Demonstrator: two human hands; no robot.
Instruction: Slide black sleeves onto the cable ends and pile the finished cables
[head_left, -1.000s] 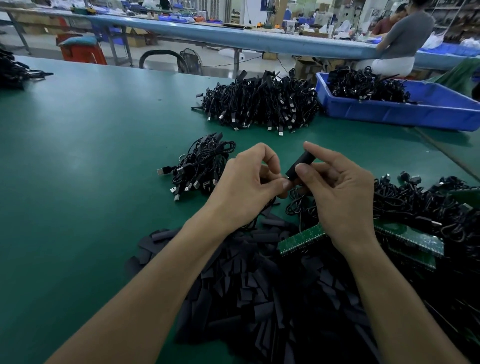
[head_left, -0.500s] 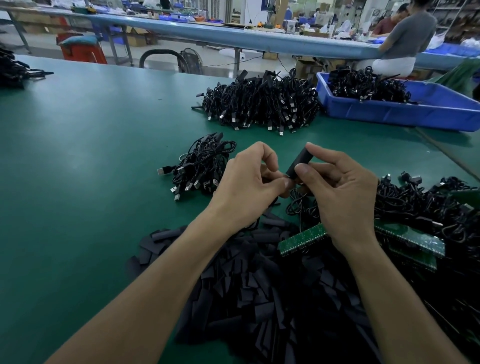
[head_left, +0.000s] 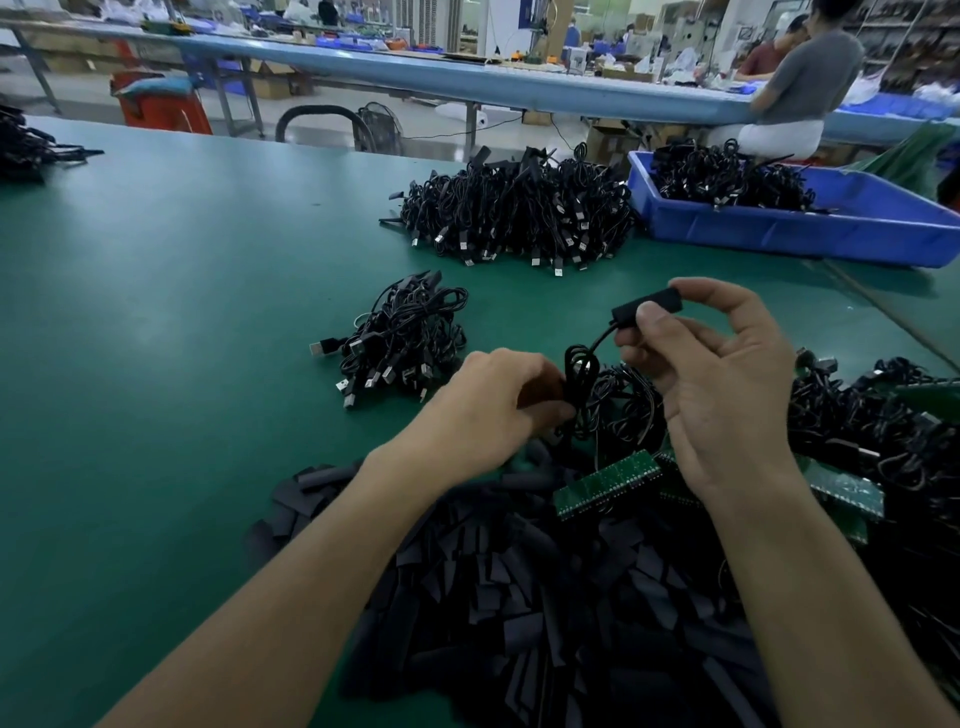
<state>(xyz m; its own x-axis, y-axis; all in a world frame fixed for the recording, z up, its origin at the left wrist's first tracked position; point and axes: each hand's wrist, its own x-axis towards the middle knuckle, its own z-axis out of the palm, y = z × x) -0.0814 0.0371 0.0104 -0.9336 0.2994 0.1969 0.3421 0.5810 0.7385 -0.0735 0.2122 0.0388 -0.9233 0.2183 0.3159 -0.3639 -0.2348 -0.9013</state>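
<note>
Clamps a pinch grip of the right hand (head_left: 727, 395) on the black sleeve (head_left: 649, 305), between thumb and forefinger, raised just right of the frame's centre. Closes the left hand (head_left: 493, 410) grip round the coiled cable (head_left: 579, 374), just below and left of the sleeve, above the green counter (head_left: 156, 338). Shows a short run of wire arcing up from the coil into the sleeve's left mouth.

Looks like the sleeving step, near its end for this cable. Appears seated over the cable end, yet gives no view inside the sleeve, so cannot tell how deep.

Calls next, probably, for a last push or check, then for releasing the sleeve and carrying the coil up and left to the small pile of cables (head_left: 400, 338), left of centre, USB plugs showing. Needs care not to drag the sleeve back off on release.

Leaves plenty to do, judging by the heap of loose sleeves (head_left: 519, 597) at bottom centre and the tangle of cables (head_left: 857, 426) by the right edge.
</note>
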